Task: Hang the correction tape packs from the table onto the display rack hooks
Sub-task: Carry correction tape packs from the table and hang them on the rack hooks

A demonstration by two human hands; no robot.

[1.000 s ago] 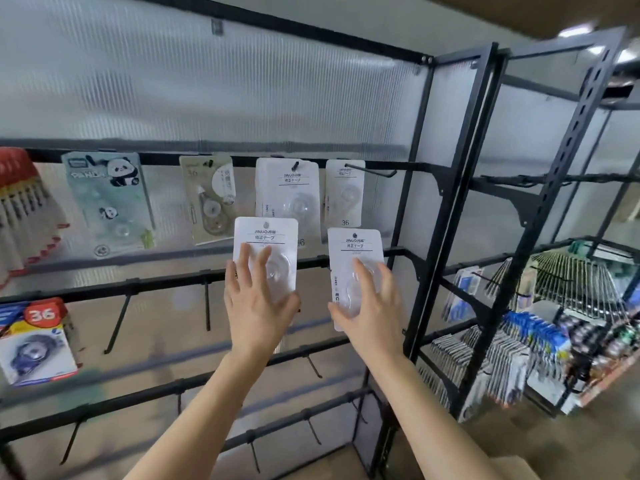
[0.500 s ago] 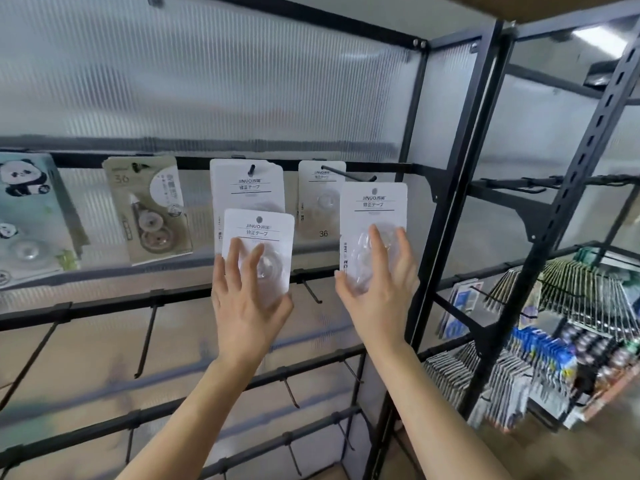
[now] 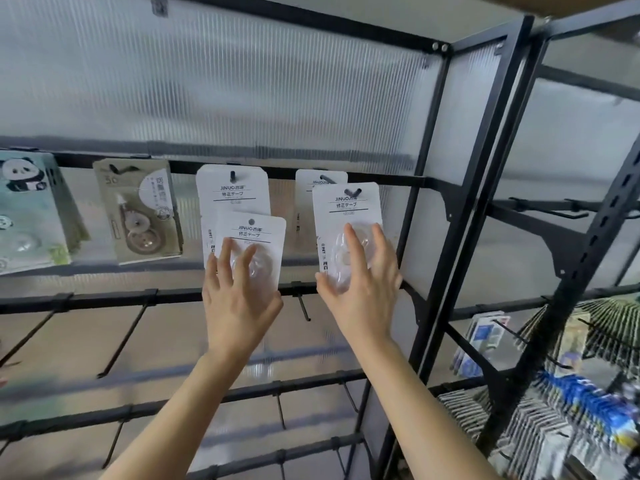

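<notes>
While I watch through the head camera, the right pack [image 3: 346, 216] is up at the top rail [image 3: 398, 181], its hang hole right at the dark tip of a hook [image 3: 353, 193], which shows at the card's top edge. It is a white card with rounded top corners, printed "JINUO" above a line of characters. A clear blister dome covers the lower half, with a round, pale tape body inside.

My right hand [image 3: 363, 292] grasps it, fingers spread over the dome and thumb at the card's lower left edge. The left pack [image 3: 251, 237], with the same card and dome, sits lower, off any hook, its hang hole a dark dot near the top. My left hand [image 3: 239, 299] grips it from below, fingers on the dome and thumb at the right edge.

It overlaps a hung pack [image 3: 232, 192] of the same kind on the rail behind. A second hung pack [image 3: 320, 178] peeks out behind the right pack. Further left hang a beige pack [image 3: 138, 213] and a panda-printed pack [image 3: 27, 209].

Under my hands the lower rail [image 3: 104, 299] carries black hooks [image 3: 304, 306]. Past the black upright [image 3: 471, 202], a neighbouring rack [image 3: 571, 244] holds rows of blurred goods.
</notes>
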